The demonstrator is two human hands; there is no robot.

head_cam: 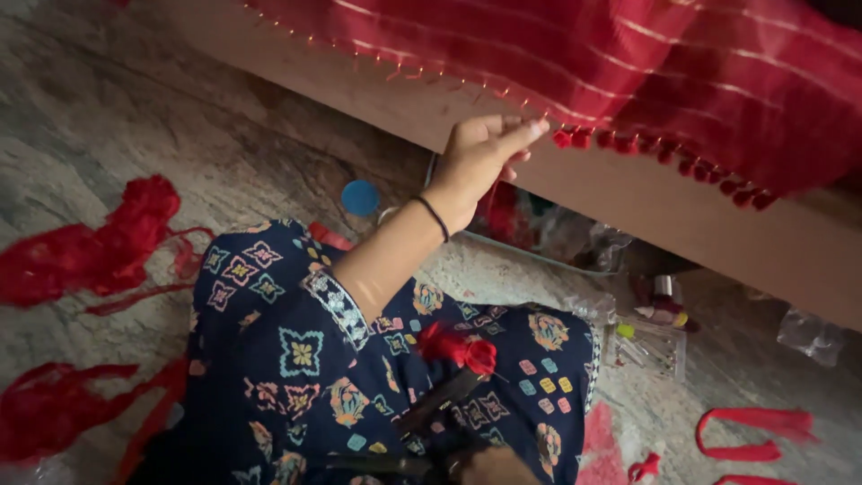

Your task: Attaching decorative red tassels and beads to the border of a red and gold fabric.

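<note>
My left hand [480, 157], with a black band on the wrist, reaches up and pinches the fringed edge of a red striped cloth [682, 63] hanging over a wooden board [628, 202]. Small red pom-poms [664, 153] line the edge just right of my fingertips. On my lap, covered in navy patterned fabric [296, 359], lies a bundle of red thread [458, 348] beside dark scissors [440, 401]. My right hand [492, 469] shows only partly at the bottom edge, by the scissors' handles; its grip is cut off.
Heaps of red thread [99, 242] lie on the stone floor at left. A blue round lid [359, 198], a clear tray [548, 238] under the board, a clear box of pins [648, 348] and red ribbon loops [754, 431] lie around.
</note>
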